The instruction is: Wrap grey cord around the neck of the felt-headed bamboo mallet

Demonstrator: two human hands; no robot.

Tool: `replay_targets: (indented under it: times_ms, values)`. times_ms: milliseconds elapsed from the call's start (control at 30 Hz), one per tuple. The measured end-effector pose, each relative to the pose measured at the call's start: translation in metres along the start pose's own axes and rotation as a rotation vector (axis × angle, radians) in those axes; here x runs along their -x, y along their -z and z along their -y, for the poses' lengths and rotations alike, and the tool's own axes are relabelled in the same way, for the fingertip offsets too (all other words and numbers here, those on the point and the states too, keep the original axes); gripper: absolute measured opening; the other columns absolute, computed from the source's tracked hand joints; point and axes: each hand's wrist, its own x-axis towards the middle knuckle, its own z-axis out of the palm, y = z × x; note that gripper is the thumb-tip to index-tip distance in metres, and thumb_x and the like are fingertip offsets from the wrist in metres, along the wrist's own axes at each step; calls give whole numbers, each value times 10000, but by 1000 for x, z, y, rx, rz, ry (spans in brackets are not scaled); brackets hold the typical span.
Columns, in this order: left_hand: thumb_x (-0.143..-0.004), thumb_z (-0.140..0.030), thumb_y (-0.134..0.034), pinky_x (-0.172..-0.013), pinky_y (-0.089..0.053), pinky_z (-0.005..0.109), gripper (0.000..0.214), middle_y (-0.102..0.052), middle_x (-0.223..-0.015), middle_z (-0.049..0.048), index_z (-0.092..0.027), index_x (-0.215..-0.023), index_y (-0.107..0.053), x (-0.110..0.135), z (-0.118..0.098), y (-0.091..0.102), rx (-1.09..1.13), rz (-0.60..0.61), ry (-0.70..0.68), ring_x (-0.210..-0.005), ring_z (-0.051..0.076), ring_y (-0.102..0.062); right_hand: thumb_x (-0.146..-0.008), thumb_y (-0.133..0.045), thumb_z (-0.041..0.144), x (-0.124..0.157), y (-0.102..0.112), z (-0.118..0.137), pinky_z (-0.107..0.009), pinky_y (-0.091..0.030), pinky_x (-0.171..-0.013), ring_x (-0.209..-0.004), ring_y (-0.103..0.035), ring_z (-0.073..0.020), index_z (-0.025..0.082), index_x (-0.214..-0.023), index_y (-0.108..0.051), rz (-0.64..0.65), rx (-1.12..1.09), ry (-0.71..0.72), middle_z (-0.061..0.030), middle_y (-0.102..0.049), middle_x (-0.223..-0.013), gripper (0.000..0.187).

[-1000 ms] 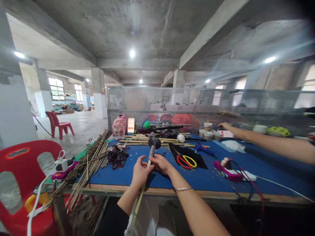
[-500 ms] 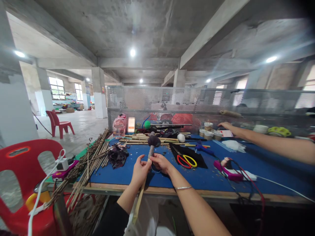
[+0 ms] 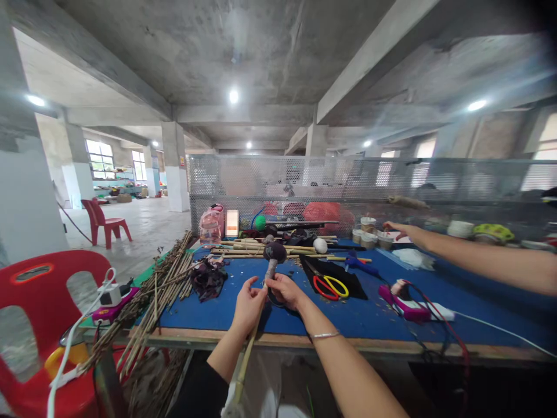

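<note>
Over the near edge of the blue table top (image 3: 226, 310) I hold a long bamboo stick (image 3: 246, 357) upright and tilted. Its top carries a dark wrapped knob (image 3: 275, 252). My left hand (image 3: 247, 305) is closed round the stick below the wrapped part. My right hand (image 3: 285, 288) pinches the wrapping just under the knob, fingers pressed together. A silver bracelet (image 3: 324, 335) sits on my right wrist.
Red and yellow scissors (image 3: 329, 286) lie on black cloth. A pink glue gun (image 3: 407, 305) with cables lies at right. Dry stalks (image 3: 152, 296) pile at the table's left edge. Another person's arm (image 3: 470, 255) reaches to cups (image 3: 368, 235). A red chair (image 3: 39, 325) stands at left.
The stick's knob swayed slightly left, then back right and a little lower. Both hands kept their grip. The other person's hand shifted slightly by the cups.
</note>
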Motion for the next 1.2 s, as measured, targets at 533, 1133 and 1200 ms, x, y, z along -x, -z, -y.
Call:
replay_targets:
  times_ms: [533, 1133, 1200]
  values:
    - [-598, -324, -712, -492, -379, 187, 603, -555, -582, -36, -115, -1102, -454, -4, 7, 0, -78, -36, -102, -512, 86, -523, -607, -698, 404, 2, -1, 1, -189, -43, -315, -275, -169, -11, 185, -704, -422, 28, -9, -10, 126, -318, -354, 365]
    - [-572, -272, -739, -482, -373, 168, 697, -552, -610, -43, -127, -1166, -406, -6, 12, 2, -60, -52, -105, -500, 67, -507, -599, -705, 396, 1, -1, 1, -194, -43, -316, -270, -158, -14, 185, -714, -425, 22, -14, 7, 133, -297, -354, 369]
    - [-589, -270, -728, -480, -374, 169, 751, -557, -607, -45, -128, -1221, -350, -4, 10, 1, -51, -74, -104, -490, 66, -503, -607, -700, 400, 1, -1, 1, -194, -38, -318, -277, -143, -14, 185, -717, -426, 28, -19, 3, 135, -282, -352, 365]
